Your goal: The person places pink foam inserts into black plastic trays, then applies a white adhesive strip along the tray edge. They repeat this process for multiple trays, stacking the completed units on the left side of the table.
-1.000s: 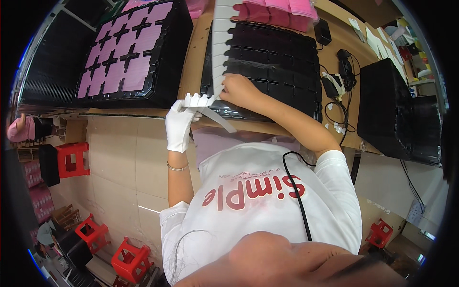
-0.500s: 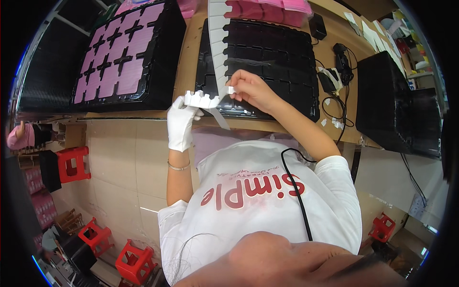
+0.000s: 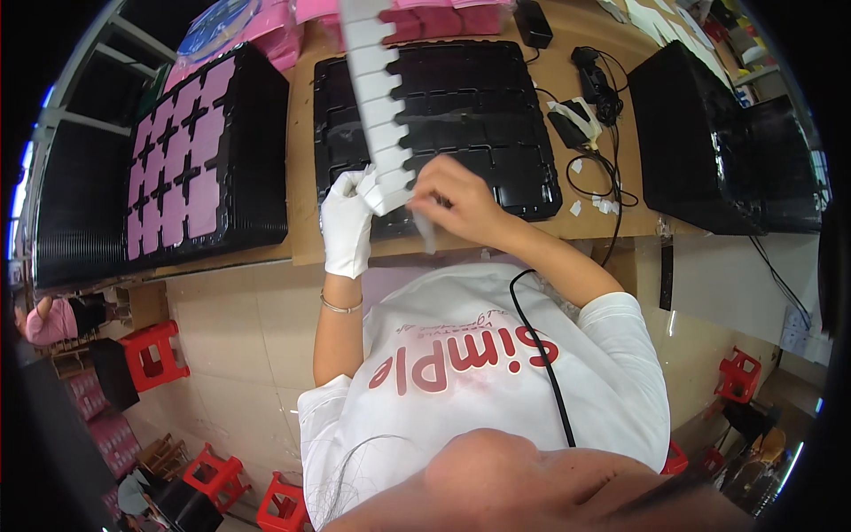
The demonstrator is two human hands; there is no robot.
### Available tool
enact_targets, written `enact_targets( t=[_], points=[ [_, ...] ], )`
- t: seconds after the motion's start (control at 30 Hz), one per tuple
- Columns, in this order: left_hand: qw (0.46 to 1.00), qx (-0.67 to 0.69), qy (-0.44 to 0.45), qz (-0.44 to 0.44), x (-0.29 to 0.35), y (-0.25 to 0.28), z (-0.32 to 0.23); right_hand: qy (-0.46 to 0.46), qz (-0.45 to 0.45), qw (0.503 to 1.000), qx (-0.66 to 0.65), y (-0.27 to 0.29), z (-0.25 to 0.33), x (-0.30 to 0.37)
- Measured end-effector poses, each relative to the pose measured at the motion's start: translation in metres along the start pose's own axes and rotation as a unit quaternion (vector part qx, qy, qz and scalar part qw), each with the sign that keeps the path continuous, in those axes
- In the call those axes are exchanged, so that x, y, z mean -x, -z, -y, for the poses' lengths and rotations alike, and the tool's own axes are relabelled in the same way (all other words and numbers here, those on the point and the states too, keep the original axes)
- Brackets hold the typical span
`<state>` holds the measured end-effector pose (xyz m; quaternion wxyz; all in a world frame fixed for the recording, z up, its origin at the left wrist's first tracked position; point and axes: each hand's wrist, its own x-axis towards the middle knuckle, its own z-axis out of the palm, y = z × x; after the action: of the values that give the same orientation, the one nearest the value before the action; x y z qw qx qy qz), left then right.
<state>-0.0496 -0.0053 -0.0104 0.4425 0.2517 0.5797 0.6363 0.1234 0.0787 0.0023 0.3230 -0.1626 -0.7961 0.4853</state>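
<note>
A long white strip [image 3: 379,106] with a notched right edge runs from the top of the head view down to my hands. My left hand [image 3: 347,230], in a white glove, is closed on the strip's lower end, where some white material is folded by the fingertips. My bare right hand [image 3: 456,202] has its fingers curled in a pinch at the strip's notched edge; the fingertips are partly hidden. Below the hands dangles a blurred pale tail [image 3: 424,232]. Under the strip lies a black moulded tray [image 3: 470,115] on the brown tabletop.
At left stands a tall stack of black trays [image 3: 253,151] with pink pieces [image 3: 197,168] on top. Pink packs [image 3: 443,22] lie at the back. Cables [image 3: 612,177], a black adapter [image 3: 572,124] and a black bin-like stack [image 3: 696,142] are at right. Red stools [image 3: 152,356] stand behind.
The head view has shifted, so the table sits further left. My right hand, which pinched a small white piece, is now at the strip's edge. The strip's lower end now lies flatter between my hands.
</note>
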Motion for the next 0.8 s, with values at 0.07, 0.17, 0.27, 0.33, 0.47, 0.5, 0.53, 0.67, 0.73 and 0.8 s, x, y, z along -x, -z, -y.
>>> enact_targets(
  t=[0.07,0.17,0.27,0.33,0.47,0.5,0.53,0.67,0.73,0.8],
  points=[
    [1.0,0.006,0.011,-0.013,-0.007,0.002,0.003,-0.006,0.058,0.997,-0.042,0.015,0.003,-0.002],
    [1.0,-0.011,-0.012,-0.027,-0.012,0.009,0.0,-0.07,-0.018,0.996,0.058,0.08,-0.025,-0.034],
    [0.999,-0.033,-0.013,-0.028,-0.007,-0.002,-0.014,-0.171,-0.095,0.975,0.104,0.167,-0.101,-0.074],
    [0.998,0.052,0.017,-0.012,-0.01,0.004,-0.007,-0.179,-0.124,0.96,0.176,0.2,-0.159,-0.095],
    [0.999,0.027,0.005,0.029,-0.015,0.016,0.009,-0.165,-0.111,0.926,0.322,0.21,-0.184,-0.117],
    [1.0,0.015,0.02,0.016,-0.012,0.009,0.0,-0.159,-0.1,0.922,0.338,0.209,-0.188,-0.121],
    [0.999,0.003,0.036,0.005,-0.007,0.0,-0.014,-0.154,-0.09,0.918,0.354,0.207,-0.19,-0.122],
    [0.997,0.042,0.057,0.0,-0.008,0.001,-0.011,-0.141,-0.07,0.897,0.414,0.202,-0.183,-0.124],
    [0.997,0.062,0.052,0.001,-0.01,0.004,-0.007,-0.179,-0.065,0.897,0.399,0.201,-0.18,-0.127],
    [0.998,0.056,0.033,0.009,-0.011,0.007,-0.003,-0.209,-0.062,0.902,0.373,0.201,-0.178,-0.128]
  ],
)
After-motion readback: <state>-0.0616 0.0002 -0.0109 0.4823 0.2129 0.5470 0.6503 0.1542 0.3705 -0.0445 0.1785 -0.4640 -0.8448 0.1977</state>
